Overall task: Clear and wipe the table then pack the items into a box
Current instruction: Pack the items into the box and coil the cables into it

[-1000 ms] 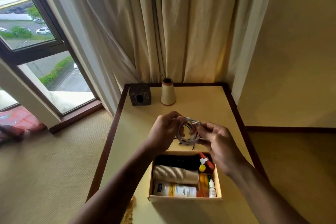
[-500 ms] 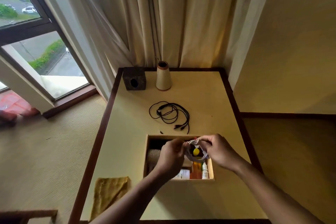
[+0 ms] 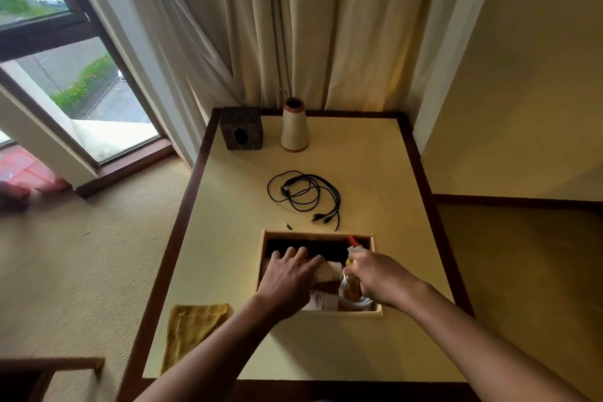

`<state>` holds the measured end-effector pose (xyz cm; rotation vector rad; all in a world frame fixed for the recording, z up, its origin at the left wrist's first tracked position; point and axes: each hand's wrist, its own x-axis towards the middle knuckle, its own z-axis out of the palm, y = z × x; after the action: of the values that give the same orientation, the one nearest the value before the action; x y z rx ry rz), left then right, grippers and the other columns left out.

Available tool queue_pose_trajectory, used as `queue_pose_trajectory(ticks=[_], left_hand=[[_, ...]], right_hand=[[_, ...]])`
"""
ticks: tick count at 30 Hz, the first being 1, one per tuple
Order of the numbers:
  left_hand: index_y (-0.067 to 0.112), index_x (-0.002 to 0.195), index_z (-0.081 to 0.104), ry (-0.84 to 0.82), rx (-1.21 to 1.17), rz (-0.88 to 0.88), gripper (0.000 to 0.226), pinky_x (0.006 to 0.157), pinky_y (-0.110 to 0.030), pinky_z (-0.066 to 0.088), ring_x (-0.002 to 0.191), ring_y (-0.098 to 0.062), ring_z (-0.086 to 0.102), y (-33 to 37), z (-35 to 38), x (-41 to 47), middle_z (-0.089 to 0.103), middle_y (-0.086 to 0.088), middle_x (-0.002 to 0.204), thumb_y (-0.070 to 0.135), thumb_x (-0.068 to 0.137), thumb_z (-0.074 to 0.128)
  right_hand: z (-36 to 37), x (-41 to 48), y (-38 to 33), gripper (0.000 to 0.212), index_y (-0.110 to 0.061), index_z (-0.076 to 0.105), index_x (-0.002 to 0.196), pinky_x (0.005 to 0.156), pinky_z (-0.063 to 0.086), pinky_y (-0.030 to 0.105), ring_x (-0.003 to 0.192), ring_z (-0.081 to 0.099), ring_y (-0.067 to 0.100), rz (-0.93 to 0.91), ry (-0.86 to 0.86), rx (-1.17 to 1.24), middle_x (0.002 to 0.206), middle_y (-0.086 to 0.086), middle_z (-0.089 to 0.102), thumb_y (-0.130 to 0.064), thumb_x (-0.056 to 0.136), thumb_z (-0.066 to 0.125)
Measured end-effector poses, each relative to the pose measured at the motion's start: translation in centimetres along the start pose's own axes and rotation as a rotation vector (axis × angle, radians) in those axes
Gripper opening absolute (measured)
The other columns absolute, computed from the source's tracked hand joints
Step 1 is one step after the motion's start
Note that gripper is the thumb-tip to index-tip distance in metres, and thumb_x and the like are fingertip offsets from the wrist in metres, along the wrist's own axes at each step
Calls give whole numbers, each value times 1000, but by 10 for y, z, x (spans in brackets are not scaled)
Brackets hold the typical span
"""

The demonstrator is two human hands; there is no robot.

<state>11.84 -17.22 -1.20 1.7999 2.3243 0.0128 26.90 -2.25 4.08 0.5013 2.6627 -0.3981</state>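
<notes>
Packing looks well advanced: the box (image 3: 316,233) sits on the table (image 3: 375,173), already crowded with small items, and a coiled white cable (image 3: 354,303) lies in its near right corner. The left hand (image 3: 288,274) rests flat with spread fingers on the contents at the box's left, while the right hand (image 3: 380,274) reaches down just beside the white cable, fingers hidden, so I cannot tell whether it grips anything. A black cable (image 3: 306,194) lies loose on the table beyond the box and a yellow cloth (image 3: 192,326) drapes the near left edge, so both seem left to pack.
</notes>
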Motion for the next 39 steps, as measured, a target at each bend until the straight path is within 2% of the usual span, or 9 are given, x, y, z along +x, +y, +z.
queue_pose_trajectory(ticks=[6,10,13,17,22,25,29,34,39], left_hand=[[28,148,37,47,-57,-27,59,94,-42,45,116,-23,52,-4,8,4,55,-1,135,42,96,59],[28,147,40,90,-64,12,55,93,-40,46,115,-22,53,-7,13,-1,57,0,134,44,97,59],[26,145,43,145,-84,32,55,94,-39,47,113,-21,55,-9,18,-5,60,0,133,47,97,59],[28,142,47,184,-100,70,50,96,-39,46,115,-21,54,-12,22,-9,60,2,133,49,98,54],[24,141,52,289,-114,22,47,108,-49,44,131,-29,49,-23,12,-8,57,-6,141,43,100,42],[25,139,52,279,-124,-141,45,113,-53,39,138,-35,45,-40,7,8,52,-11,147,44,101,39],[28,150,34,54,-255,-301,50,122,-53,24,151,-31,23,-59,8,29,30,-8,162,53,106,29],[30,137,48,80,-165,-191,45,107,-41,44,131,-25,39,-61,19,30,41,-3,148,54,102,37],[28,126,54,159,-97,-111,37,94,-40,52,117,-25,46,-66,27,32,47,-2,138,51,100,41]], right_hand=[[17,4,-8,29,-9,68,107,60,45,27,78,64,20,48,61,-70,98,9,69,3,98,43],[33,-1,-11,25,-5,68,108,64,45,27,85,64,24,112,152,-76,110,13,63,0,100,45],[46,-2,-10,5,-4,77,83,74,60,36,103,67,31,95,257,-155,102,15,71,-2,78,77],[40,1,-4,19,-10,78,97,96,50,36,119,55,28,92,217,-75,113,10,67,-10,88,62],[-5,17,3,23,-10,71,82,68,52,31,79,57,20,78,450,217,83,4,62,-11,95,51],[-30,61,18,22,-14,68,85,66,46,24,79,56,14,152,576,407,85,-1,61,-18,100,52],[-42,140,33,32,-15,63,79,63,36,25,78,53,17,262,517,466,85,0,56,-28,104,48],[-46,217,45,32,-13,68,82,64,44,27,82,65,26,334,424,450,93,7,70,-25,103,46],[-42,279,40,29,-25,66,127,95,48,38,121,52,28,174,215,317,134,10,53,-26,102,52]])
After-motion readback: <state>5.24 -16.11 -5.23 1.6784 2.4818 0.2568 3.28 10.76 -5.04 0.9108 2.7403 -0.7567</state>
